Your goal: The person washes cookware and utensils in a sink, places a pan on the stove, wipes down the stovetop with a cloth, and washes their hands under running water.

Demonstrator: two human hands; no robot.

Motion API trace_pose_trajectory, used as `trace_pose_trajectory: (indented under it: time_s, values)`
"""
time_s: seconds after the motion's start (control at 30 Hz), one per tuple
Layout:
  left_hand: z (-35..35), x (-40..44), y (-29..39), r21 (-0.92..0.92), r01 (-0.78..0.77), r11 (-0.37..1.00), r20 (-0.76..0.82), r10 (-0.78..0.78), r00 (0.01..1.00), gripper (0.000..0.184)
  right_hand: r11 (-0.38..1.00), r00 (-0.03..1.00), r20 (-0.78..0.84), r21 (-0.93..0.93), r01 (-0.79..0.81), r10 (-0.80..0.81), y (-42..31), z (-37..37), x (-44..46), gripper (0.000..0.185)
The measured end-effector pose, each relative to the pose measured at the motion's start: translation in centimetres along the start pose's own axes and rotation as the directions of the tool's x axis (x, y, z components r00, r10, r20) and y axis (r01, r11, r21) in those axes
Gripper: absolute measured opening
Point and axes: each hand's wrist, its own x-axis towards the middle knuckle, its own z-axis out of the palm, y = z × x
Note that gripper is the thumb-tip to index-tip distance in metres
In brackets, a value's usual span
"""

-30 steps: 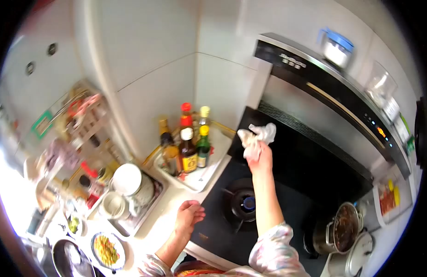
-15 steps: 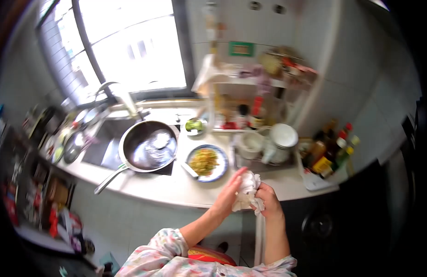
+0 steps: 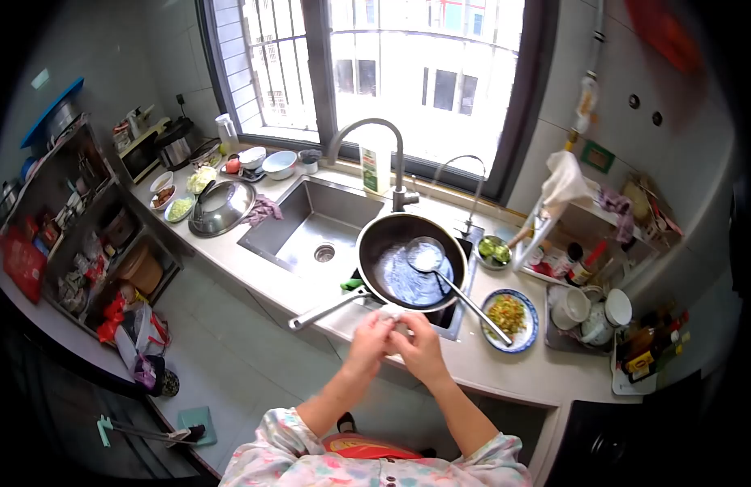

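My left hand (image 3: 370, 344) and my right hand (image 3: 418, 347) meet in front of the counter edge, both with curled fingers on a small wad of white tissue (image 3: 394, 312) that is mostly hidden between them. Just beyond them a dark wok (image 3: 384, 243) rests over the sink's right part, its handle pointing to the lower left. A ladle (image 3: 465, 300) lies in the wok, its handle reaching over the rim toward a blue-rimmed plate (image 3: 531, 325) of chopped food.
A steel sink (image 3: 302, 219) with a tall faucet (image 3: 400, 154) lies behind. On the left are a pan lid (image 3: 221, 207) and bowls. Stacked dishes (image 3: 617, 307), bottles (image 3: 639, 361) and the black stove (image 3: 607, 442) are at the right. A shelf (image 3: 107, 203) stands far left.
The view has swung left from the stove to the sink. My right hand has left the stove's back panel, both hands have come together, and the tissue is now bunched smaller between them.
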Motion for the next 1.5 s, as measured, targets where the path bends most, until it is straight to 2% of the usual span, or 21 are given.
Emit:
trace_pose_trajectory:
  time_s: [0.1,0.27,0.37,0.4,0.5,0.63,0.73,0.83,0.87,0.9,0.97,1.0,1.03,1.1,1.2,1.3,1.33,1.37,1.4,1.47,1.5]
  values:
    - [-6.9,2.1,5.0,0.018,-0.155,0.988,-0.18,0.156,0.971,0.039,0.999,0.998,0.063,-0.052,-0.005,0.008,-0.9,6.0,3.4,0.032]
    - [-16.3,6.2,11.3,0.321,-0.416,0.851,-0.334,0.513,0.791,0.03,0.998,0.996,0.07,-0.04,-0.055,0.057,-0.6,9.7,6.2,0.023]
    - [-22.9,11.1,8.8,0.821,-0.316,0.475,-0.169,0.732,0.66,0.031,0.991,0.996,-0.021,-0.098,-0.086,0.084,1.0,9.2,6.2,0.02]
    - [-23.4,11.6,7.8,0.889,-0.277,0.363,-0.044,0.672,0.74,0.033,0.984,0.995,-0.061,-0.154,-0.085,0.076,2.4,8.2,6.2,0.019]
    - [-26.5,13.7,1.7,0.903,-0.24,-0.358,0.341,0.253,0.906,0.037,0.886,0.982,-0.184,-0.448,-0.118,0.038,6.6,2.7,6.3,0.02]
    - [-27.6,14.4,3.3,0.897,-0.105,-0.429,0.252,0.302,0.92,0.04,0.306,0.969,-0.238,-0.93,-0.205,-0.073,9.9,-7.3,5.1,0.021]
    - [-32.0,17.9,7.2,0.886,0.143,-0.441,0.052,0.401,0.915,0.041,0.083,0.973,-0.231,-0.97,-0.229,-0.022,10.1,-10.5,3.9,0.023]
    - [-36.7,20.5,11.8,0.867,0.355,-0.35,-0.176,0.452,0.875,0.042,0.084,0.933,-0.255,-0.955,-0.284,0.254,12.3,-11.9,2.2,0.02]
    - [-40.6,21.7,12.4,0.91,0.248,-0.333,-0.052,0.501,0.864,0.041,0.108,0.918,-0.246,-0.951,-0.291,0.31,12.9,-12.0,1.9,0.015]
    - [-42.4,22.3,13.5,0.949,0.119,-0.291,0.047,0.505,0.862,0.039,0.18,0.891,-0.243,-0.927,-0.33,0.383,12.7,-11.9,1.9,0.018]
    - [-43.1,22.2,14.8,0.96,0.246,-0.134,-0.14,0.531,0.836,0.037,0.311,0.83,-0.211,-0.857,-0.412,0.517,11.4,-11.6,2.3,0.024]
    - [-44.0,22.4,15.4,0.947,0.31,-0.086,-0.22,0.529,0.819,0.039,0.512,0.848,-0.026,-0.787,-0.344,0.53,11.2,-12.2,2.2,0.029]
    - [-44.9,22.8,16.1,0.929,0.369,-0.038,-0.296,0.524,0.798,0.042,0.593,0.707,0.003,-0.547,-0.591,0.707,10.8,-12.2,2.3,0.031]
    - [-43.2,23.4,17.0,0.84,0.536,-0.082,-0.384,0.608,0.695,0.046,0.403,0.396,0.25,0.025,-0.915,0.883,9.6,-11.9,3.1,0.034]
    - [-34.3,22.6,18.3,0.569,0.798,-0.198,-0.412,0.771,0.486,0.057,0.305,0.365,0.34,0.216,-0.927,0.867,8.9,-11.0,2.8,0.039]
    - [-34.5,24.4,16.5,0.884,0.317,-0.342,0.067,0.766,0.639,0.053,0.345,0.403,0.277,0.235,-0.908,0.872,8.7,-8.3,2.2,0.036]
    - [-33.1,24.4,14.9,0.992,0.04,-0.123,0.052,0.663,0.747,0.042,0.362,0.419,0.247,0.245,-0.899,0.874,8.9,-7.3,2.0,0.036]
    - [-29.5,23.3,13.4,0.987,-0.005,0.163,-0.069,0.443,0.894,0.024,0.379,0.432,0.218,0.248,-0.892,0.875,9.0,-6.5,1.8,0.036]
    - [-28.3,22.0,10.9,0.884,0.17,0.437,-0.173,-0.032,0.984,0.022,0.346,0.425,0.225,0.32,-0.882,0.877,9.0,-5.9,1.7,0.038]
    - [-20.8,17.1,8.9,0.738,0.484,0.47,-0.029,-0.695,0.719,0.038,0.353,0.434,0.157,0.376,-0.857,0.887,8.7,-5.4,1.7,0.039]
    - [-21.2,16.2,6.0,0.642,0.588,0.492,0.101,-0.814,0.571,0.041,0.354,0.436,0.126,0.406,-0.842,0.891,8.6,-5.0,1.7,0.039]
